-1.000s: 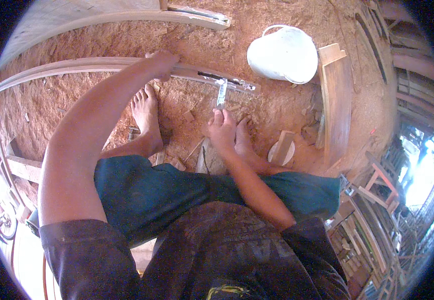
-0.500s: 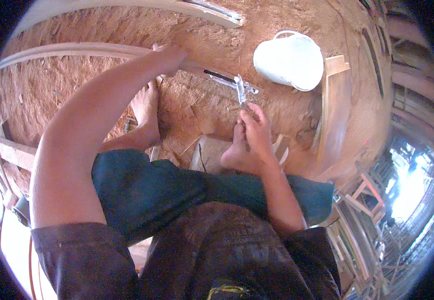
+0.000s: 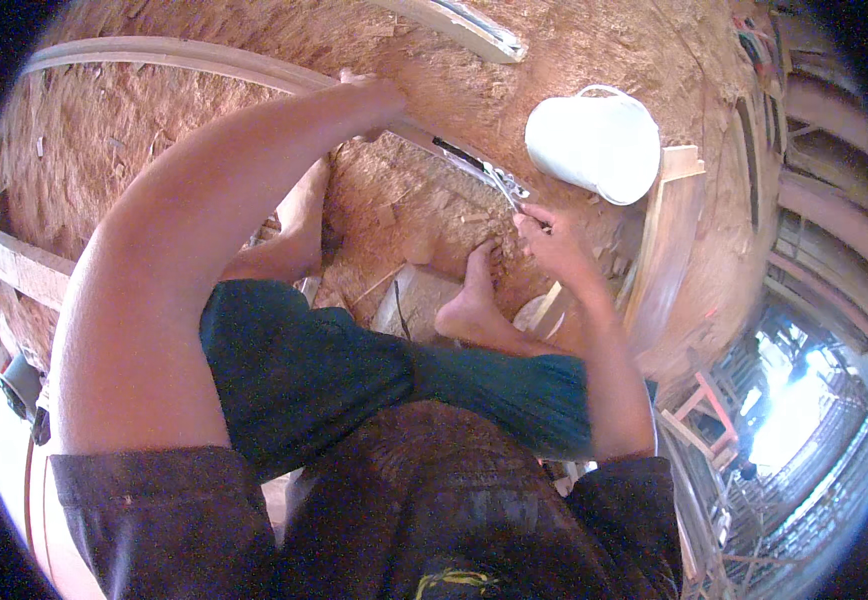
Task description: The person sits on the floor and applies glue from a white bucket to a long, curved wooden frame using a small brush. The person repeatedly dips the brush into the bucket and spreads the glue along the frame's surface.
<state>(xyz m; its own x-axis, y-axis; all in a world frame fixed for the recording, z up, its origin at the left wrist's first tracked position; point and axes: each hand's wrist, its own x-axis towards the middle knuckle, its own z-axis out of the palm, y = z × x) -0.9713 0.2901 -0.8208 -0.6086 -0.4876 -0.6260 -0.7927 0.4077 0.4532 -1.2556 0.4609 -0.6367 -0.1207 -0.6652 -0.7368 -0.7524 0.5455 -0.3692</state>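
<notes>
A long wooden beam (image 3: 274, 69) crosses in front of me, its right end carrying a dark slot (image 3: 457, 153) with white paste smeared around it. My left hand (image 3: 374, 103) is closed around the beam to the left of the slot, its fingers partly hidden behind the arm. Held in my closed right hand (image 3: 554, 238) is a narrow putty knife (image 3: 506, 188), its blade touching the pasted end of the beam. Blur keeps the exact blade shape from showing.
A white bucket (image 3: 594, 148) lies tilted beyond my right hand. Boards (image 3: 669, 235) stand to its right, and another slotted beam (image 3: 469, 28) lies at the far side. Sawdust and wood scraps cover the ground around my bare feet (image 3: 469, 305). A wooden frame (image 3: 702, 420) is at the lower right.
My right hand has moved right with the putty knife, away from my foot, and the blade now slants along the beam's end. My left hand still holds the beam; the whole view has shifted slightly.
</notes>
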